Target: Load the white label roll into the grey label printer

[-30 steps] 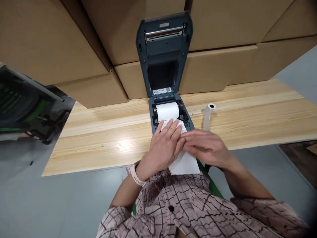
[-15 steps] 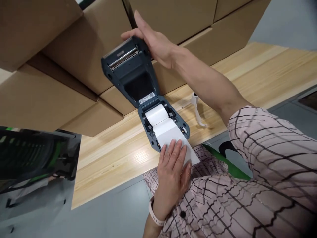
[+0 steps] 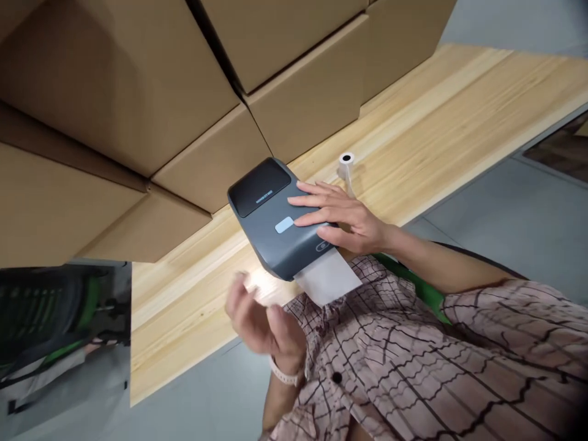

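Note:
A dark blue-grey label printer [image 3: 271,236] stands on the wooden table with its lid down. White label paper [image 3: 328,278] sticks out of its front slot, over the table's near edge. My right hand [image 3: 342,214] lies on the right side of the lid, fingers spread, with fingertips close to the light-blue button [image 3: 285,225]. Off the printer's front left corner, my left hand [image 3: 264,321] is raised in the air, slightly blurred. Its fingers are loosely bent and apart, holding nothing. The paper roll inside the printer is hidden by the lid.
Stacked cardboard boxes [image 3: 303,98] line the back of the wooden table [image 3: 184,312], right behind the printer. A small paper roll [image 3: 346,162] with a loose tail stands right of the printer. A dark chair [image 3: 46,318] with green parts is at the left.
My right hand has swung the printer's lid down and now rests on top of it. My left hand has let go of the label paper and moved left, off it.

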### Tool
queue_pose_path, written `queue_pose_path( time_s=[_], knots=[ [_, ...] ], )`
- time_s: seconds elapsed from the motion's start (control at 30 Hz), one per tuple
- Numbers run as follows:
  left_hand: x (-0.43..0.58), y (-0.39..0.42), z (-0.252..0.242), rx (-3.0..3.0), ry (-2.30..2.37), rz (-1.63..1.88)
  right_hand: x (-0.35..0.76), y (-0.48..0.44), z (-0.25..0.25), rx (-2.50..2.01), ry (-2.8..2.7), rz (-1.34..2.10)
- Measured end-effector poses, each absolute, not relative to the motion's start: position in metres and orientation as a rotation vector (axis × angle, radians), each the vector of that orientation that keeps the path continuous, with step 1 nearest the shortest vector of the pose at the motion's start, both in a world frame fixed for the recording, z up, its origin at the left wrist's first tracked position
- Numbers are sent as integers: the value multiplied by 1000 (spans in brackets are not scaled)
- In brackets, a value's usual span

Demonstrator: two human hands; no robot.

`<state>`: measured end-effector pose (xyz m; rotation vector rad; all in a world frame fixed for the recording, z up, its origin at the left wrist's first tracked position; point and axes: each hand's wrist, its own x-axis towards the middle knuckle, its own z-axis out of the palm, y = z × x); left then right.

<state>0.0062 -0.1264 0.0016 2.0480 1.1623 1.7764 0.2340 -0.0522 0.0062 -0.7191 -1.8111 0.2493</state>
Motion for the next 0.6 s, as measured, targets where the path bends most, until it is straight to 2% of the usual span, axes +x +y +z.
queue_pose_path(
  time_s=[0.1,0.23,0.6],
  knots=[
    [17,-93,4,1856,1351,1527,222,-54,-2,-717,-1706,170],
    [19,-76,5,1724,1291,1245,221,-59,-4,-716,-1718,181],
    [18,-74,-2,1807,1347,1325,226,-55,-20,-750,-1770,266]
  ],
)
